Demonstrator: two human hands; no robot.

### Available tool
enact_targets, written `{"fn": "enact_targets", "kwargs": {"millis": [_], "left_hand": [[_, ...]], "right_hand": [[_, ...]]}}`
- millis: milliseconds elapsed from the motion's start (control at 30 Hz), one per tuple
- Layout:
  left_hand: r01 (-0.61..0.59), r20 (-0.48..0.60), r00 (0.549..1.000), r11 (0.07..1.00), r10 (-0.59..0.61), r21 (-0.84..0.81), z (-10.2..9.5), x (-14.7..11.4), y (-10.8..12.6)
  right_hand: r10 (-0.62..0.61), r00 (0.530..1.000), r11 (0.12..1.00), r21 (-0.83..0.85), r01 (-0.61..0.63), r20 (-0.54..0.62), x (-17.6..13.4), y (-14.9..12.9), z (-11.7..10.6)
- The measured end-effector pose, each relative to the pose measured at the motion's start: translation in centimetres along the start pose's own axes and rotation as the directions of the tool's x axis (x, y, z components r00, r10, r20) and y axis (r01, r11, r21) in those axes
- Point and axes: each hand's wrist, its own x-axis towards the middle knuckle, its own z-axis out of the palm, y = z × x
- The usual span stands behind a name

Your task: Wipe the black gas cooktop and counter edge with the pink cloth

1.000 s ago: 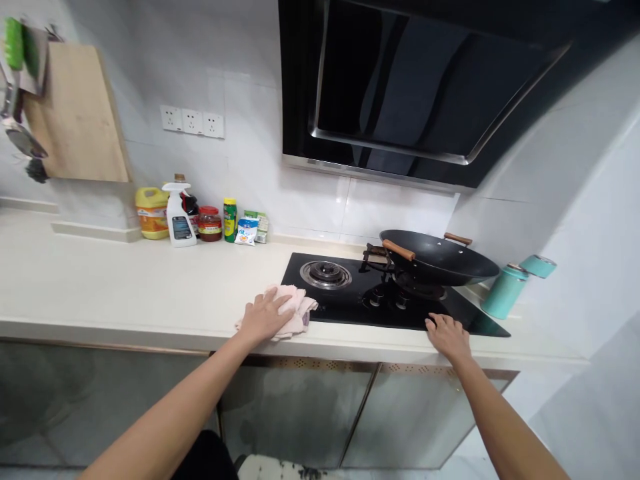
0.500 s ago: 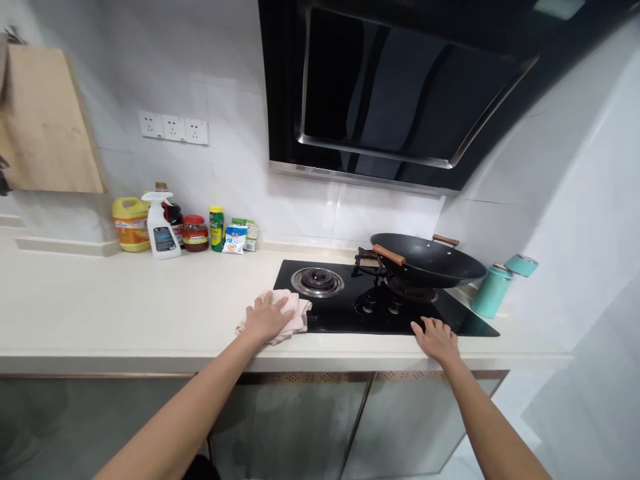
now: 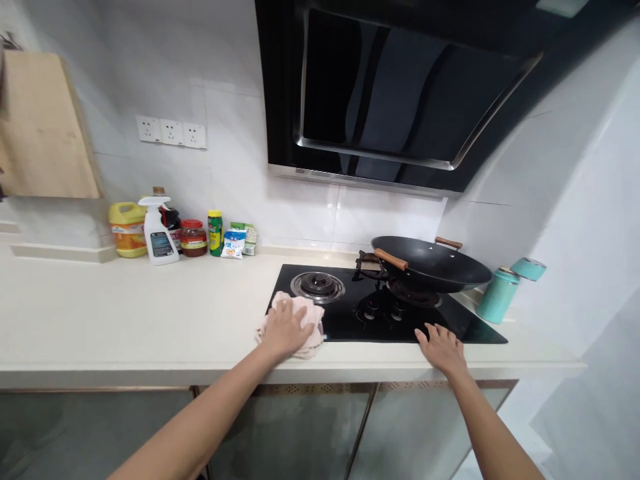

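My left hand (image 3: pixel 286 330) presses down on a pale pink cloth (image 3: pixel 313 313), its fingers spread and bent over the fabric. The cloth lies bunched across the front left corner of the black glass gas stove (image 3: pixel 345 327) and the counter beside it. My right hand (image 3: pixel 443 350) rests at the stove's front edge, fingers apart, with nothing in it. Two control knobs (image 3: pixel 371 310) sit between the hands. Behind my left hand is the bare left burner (image 3: pixel 319 286). A black wok (image 3: pixel 430 263) with wooden handles stands tilted over the right burner.
A turquoise canister (image 3: pixel 499 297) with its lid open stands right of the stove. Along the back wall at left are a yellow jug (image 3: pixel 129 230), a white spray bottle (image 3: pixel 160 237), a red-lidded jar (image 3: pixel 193 239) and seasoning packets (image 3: pixel 234 244). A dark range hood (image 3: pixel 380 100) hangs overhead.
My left hand and the cloth have slid right, further over the stove's front left corner. My right hand stays at the front edge. The view has tilted slightly.
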Motion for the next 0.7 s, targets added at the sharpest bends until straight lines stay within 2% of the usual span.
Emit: {"fn": "enact_targets", "kwargs": {"millis": [100, 200, 433, 533, 700], "left_hand": [[-0.120, -0.064, 0.991, 0.993, 0.120, 0.003, 0.5, -0.8, 1.9], [-0.176, -0.106, 0.980, 0.983, 0.169, -0.054, 0.6, 0.2, 3.0], [-0.081, -0.133, 0.989, 0.983, 0.059, -0.166, 1.4, 5.7, 4.7], [-0.081, -0.133, 0.990, 0.979, 0.057, -0.189, 2.3, 8.1, 6.7], [-0.146, -0.094, 0.987, 0.971, 0.130, -0.190, 3.8, 12.6, 10.8]], "right_hand": [[0.001, 1.000, 1.000, 0.004, -0.001, -0.012, -0.1, 0.0, 0.1], [-0.012, 1.000, 1.000, -0.009, 0.011, -0.022, -0.1, 0.0, 0.1], [-0.027, 0.998, 0.999, -0.022, 0.026, -0.050, -0.1, -0.1, 0.0], [-0.047, 0.996, 0.999, -0.005, 0.047, -0.075, -0.1, -0.2, 0.0], [-0.039, 0.995, 0.999, 0.029, 0.042, -0.089, 0.1, -0.3, -0.1]]}}
